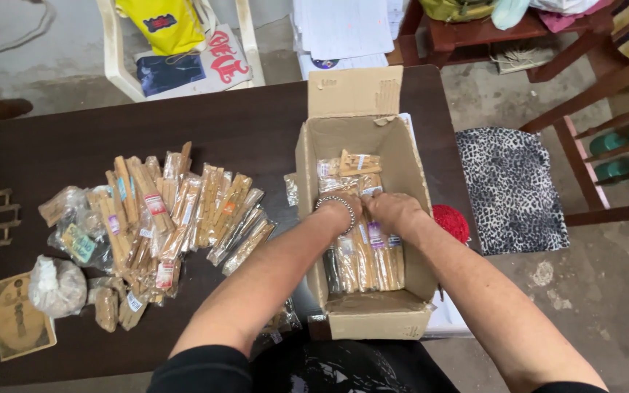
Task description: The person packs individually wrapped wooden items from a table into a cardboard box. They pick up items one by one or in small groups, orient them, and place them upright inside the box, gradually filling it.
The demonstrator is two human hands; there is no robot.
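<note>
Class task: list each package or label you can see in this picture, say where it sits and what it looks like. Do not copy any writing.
Cardboard box: open, brown, table's right side; both hands inside.
Packets in box: clear sleeves of tan sticks, small purple labels.
Packets on table: same kind, spread left of box.
Brown card: flat, front left corner.

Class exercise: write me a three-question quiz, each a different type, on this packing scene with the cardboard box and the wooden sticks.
1. True or false: both hands are inside the cardboard box.
2. Which wrist wears the beaded bracelet? A) left B) right
3. Fill in: the loose pile of wrapped wooden sticks lies on the dark ____.

Key: 1 true; 2 A; 3 table. The left hand and right hand press on the packed sticks.
</note>
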